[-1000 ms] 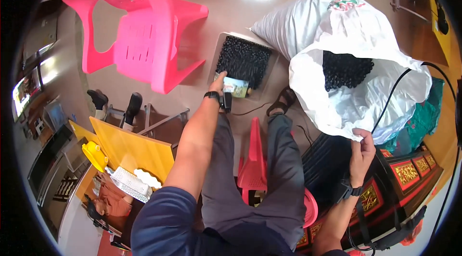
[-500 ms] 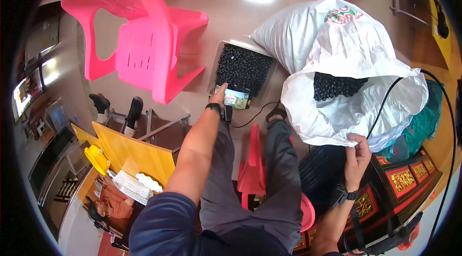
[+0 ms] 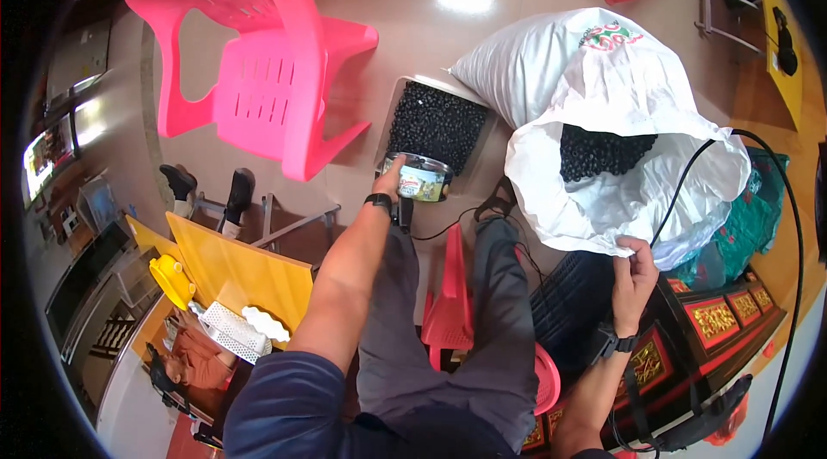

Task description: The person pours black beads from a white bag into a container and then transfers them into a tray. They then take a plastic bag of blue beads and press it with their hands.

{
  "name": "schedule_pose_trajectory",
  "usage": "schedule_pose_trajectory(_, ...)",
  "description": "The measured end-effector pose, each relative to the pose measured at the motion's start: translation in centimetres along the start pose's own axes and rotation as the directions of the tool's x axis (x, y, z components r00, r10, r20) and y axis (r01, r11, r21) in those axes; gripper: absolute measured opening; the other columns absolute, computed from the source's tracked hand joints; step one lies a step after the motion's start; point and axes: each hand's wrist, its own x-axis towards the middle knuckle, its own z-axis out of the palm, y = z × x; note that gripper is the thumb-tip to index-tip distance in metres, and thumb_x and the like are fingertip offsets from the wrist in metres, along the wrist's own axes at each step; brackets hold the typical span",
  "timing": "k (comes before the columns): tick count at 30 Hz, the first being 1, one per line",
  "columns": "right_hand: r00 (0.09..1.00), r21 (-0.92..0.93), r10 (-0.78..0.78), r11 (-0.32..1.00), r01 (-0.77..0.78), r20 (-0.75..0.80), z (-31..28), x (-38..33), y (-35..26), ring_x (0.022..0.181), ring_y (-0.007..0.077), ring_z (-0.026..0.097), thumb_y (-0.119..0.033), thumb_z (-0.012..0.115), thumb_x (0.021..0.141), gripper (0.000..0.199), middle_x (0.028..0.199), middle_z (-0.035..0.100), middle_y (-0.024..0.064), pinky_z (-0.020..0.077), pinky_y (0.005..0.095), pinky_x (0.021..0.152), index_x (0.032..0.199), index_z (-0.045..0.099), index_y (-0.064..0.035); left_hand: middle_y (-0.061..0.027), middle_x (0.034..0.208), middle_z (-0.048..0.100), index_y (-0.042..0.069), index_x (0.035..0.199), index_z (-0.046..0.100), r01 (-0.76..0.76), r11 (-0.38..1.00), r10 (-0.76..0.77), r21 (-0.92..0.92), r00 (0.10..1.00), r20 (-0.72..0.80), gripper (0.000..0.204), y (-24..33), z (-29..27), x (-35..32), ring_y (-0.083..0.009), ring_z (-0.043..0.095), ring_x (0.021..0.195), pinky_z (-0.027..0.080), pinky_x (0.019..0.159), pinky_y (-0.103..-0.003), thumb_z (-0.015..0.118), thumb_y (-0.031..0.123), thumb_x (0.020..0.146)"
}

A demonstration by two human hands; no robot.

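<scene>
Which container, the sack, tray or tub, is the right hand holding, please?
The large white sack: the right hand pinches its open mouth's rim. The shallow tray lies apart from that hand, and the labelled tub is in the left hand.

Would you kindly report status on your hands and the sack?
Left hand holding tub at near end of tray. Right hand pinching white sack by its rim. Black cable across sack mouth.

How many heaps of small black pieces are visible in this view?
2: one heap in the tray, another inside the white sack. The labelled container in the left hand may hide more.
</scene>
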Motion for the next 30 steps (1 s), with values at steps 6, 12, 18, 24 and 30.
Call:
schedule_pose_trajectory(6, 0.999, -0.026, -0.023, 0.999, 0.022, -0.036, -0.4, -0.5, 0.7, 0.063, 0.0010, 0.038, 0.001, 0.055, 0.087, 0.014, 0.072, 0.048, -0.0079, 0.0265, 0.0192, 0.055, 0.099, 0.062, -0.0026, -0.0132, 0.099, 0.068, -0.004, 0.116, 0.056, 0.084, 0.994, -0.092, 0.074, 0.988, 0.123, 0.064, 1.8, 1.0, -6.9, -0.0260, 0.069, 0.078, 0.058, 0.070, -0.042, 0.077, 0.044, 0.079)
schedule_pose_trajectory(12, 1.000, -0.025, -0.014, 1.000, 0.013, -0.022, -0.1, -0.5, -0.4, 0.064, 0.0012, 0.039, 0.000, 0.056, 0.088, 0.012, 0.073, 0.048, -0.0072, 0.0287, 0.0189, 0.056, 0.098, 0.062, -0.0020, -0.0132, 0.105, 0.068, 0.003, 0.123, 0.055, 0.021, 0.974, -0.009, 0.225, 0.999, -0.054, 0.080, 1.4, 1.6, -8.2, -0.0237, 0.069, 0.086, 0.057, 0.068, -0.044, 0.072, 0.064, 0.074)
schedule_pose_trajectory(18, 0.999, -0.041, -0.006, 0.999, 0.004, -0.034, -0.7, -0.8, 0.5, 0.063, 0.0020, 0.040, -0.001, 0.058, 0.088, 0.011, 0.071, 0.049, -0.0065, 0.0298, 0.0191, 0.055, 0.099, 0.062, -0.0017, -0.0158, 0.106, 0.066, 0.000, 0.122, 0.055, 0.047, 0.981, -0.052, 0.188, 0.999, 0.018, 0.079, 1.5, 3.1, -8.2, -0.0268, 0.068, 0.084, 0.056, 0.065, -0.046, 0.077, 0.058, 0.072)
schedule_pose_trajectory(24, 1.000, -0.023, -0.013, 1.000, 0.013, -0.012, -0.1, -0.8, 0.4, 0.064, 0.0020, 0.041, 0.000, 0.058, 0.089, 0.012, 0.073, 0.050, -0.0065, 0.0310, 0.0186, 0.056, 0.100, 0.062, -0.0014, -0.0147, 0.108, 0.066, -0.002, 0.121, 0.055, 0.071, 0.983, -0.068, 0.167, 0.997, -0.022, 0.075, 1.0, -0.5, -8.1, -0.0259, 0.068, 0.087, 0.056, 0.069, -0.042, 0.077, 0.053, 0.074)
schedule_pose_trajectory(30, 0.999, -0.030, 0.017, 0.999, -0.016, 0.033, -0.6, -1.4, 0.3, 0.062, 0.0045, 0.042, -0.004, 0.062, 0.083, 0.020, 0.067, 0.048, -0.0049, 0.0341, 0.0215, 0.056, 0.104, 0.063, -0.0037, -0.0079, 0.115, 0.063, 0.009, 0.129, 0.049, -0.074, 0.953, 0.032, 0.294, 0.989, 0.145, 0.068, 1.4, -3.1, -22.5, -0.0221, 0.064, 0.101, 0.056, 0.071, -0.040, 0.073, 0.049, 0.079)
